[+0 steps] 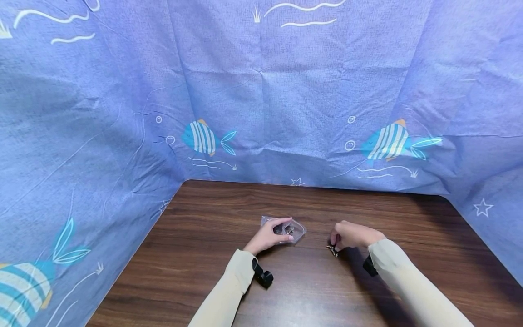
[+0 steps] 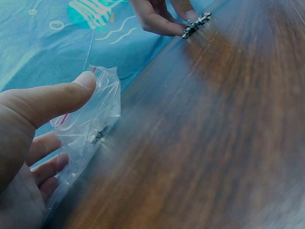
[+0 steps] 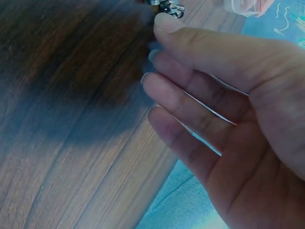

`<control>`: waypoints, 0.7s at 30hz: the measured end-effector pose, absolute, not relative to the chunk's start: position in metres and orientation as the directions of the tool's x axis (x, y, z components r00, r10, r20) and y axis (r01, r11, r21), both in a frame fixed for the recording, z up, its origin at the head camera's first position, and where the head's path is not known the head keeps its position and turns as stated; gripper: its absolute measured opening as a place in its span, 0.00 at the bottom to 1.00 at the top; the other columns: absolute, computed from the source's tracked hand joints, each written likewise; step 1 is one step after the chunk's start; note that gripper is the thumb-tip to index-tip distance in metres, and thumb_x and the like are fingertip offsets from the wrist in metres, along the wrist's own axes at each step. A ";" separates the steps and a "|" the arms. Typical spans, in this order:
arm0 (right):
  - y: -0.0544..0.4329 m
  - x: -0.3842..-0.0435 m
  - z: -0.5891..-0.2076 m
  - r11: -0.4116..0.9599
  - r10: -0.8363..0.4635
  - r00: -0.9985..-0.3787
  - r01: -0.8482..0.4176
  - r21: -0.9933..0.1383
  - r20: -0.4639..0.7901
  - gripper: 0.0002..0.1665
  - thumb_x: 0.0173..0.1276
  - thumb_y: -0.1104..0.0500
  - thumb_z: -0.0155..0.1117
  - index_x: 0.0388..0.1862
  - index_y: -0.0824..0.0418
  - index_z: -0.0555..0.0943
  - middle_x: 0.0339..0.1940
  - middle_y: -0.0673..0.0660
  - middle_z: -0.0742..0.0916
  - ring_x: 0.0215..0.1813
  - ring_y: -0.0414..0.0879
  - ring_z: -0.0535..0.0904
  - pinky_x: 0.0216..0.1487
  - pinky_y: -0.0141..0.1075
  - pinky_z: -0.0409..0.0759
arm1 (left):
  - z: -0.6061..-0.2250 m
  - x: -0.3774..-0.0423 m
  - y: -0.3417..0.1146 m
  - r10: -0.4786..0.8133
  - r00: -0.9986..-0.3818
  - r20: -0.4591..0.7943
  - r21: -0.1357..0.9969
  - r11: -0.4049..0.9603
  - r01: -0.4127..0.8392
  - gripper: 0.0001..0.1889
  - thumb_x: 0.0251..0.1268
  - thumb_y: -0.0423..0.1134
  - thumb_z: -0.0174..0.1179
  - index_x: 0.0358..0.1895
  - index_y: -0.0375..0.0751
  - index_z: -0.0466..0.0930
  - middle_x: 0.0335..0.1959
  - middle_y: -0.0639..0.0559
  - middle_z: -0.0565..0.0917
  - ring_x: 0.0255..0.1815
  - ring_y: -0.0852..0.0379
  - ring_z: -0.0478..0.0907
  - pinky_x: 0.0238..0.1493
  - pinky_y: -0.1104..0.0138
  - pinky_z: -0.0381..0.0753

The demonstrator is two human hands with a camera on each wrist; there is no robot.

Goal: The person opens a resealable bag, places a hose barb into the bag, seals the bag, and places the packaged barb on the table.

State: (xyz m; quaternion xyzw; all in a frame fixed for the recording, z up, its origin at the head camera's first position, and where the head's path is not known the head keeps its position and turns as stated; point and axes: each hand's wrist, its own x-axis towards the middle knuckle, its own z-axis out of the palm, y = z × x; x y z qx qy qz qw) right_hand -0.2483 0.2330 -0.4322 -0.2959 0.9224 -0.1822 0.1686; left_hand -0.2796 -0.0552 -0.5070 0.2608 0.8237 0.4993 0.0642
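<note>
Head view: left hand (image 1: 263, 238) pinching clear bag (image 1: 300, 230), contents (image 1: 289, 231) indistinct; right hand (image 1: 354, 235) at shiny pieces (image 1: 334, 252), cannot tell if pinching.

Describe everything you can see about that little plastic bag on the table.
The resealable bag looks like clear, thin, wrinkled plastic, with red lines near its mouth. Some small metallic pieces show inside. It sits on the wood-grained table, held between the thumb and fingers of the left hand. How far its mouth is open is hard to tell.
</note>
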 end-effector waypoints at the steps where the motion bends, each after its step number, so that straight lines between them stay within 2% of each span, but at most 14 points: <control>1: 0.233 -0.249 -0.433 0.753 -0.616 -0.763 -0.497 -0.432 -0.196 0.08 0.51 0.70 0.70 0.28 0.59 0.84 0.27 0.47 0.85 0.28 0.33 0.75 0.30 0.27 0.76 | -0.507 -0.280 -0.055 0.494 -0.855 0.157 0.855 0.365 0.367 0.31 0.56 0.45 0.70 0.65 0.48 0.74 0.63 0.47 0.77 0.65 0.51 0.71 0.67 0.56 0.67; 12: 0.231 -0.250 -0.437 0.760 -0.613 -0.765 -0.501 -0.415 -0.197 0.08 0.51 0.69 0.72 0.26 0.58 0.83 0.24 0.46 0.84 0.26 0.33 0.73 0.28 0.27 0.74 | -0.507 -0.280 -0.054 0.494 -0.854 0.163 0.857 0.357 0.371 0.31 0.55 0.43 0.70 0.65 0.45 0.74 0.62 0.46 0.78 0.64 0.50 0.72 0.66 0.56 0.68; 21: 0.231 -0.251 -0.440 0.749 -0.626 -0.758 -0.518 -0.413 -0.185 0.08 0.51 0.69 0.72 0.24 0.58 0.83 0.23 0.44 0.83 0.25 0.31 0.72 0.27 0.27 0.73 | -0.507 -0.280 -0.054 0.486 -0.862 0.146 0.863 0.363 0.351 0.31 0.55 0.44 0.70 0.65 0.46 0.74 0.62 0.46 0.78 0.63 0.52 0.72 0.66 0.57 0.67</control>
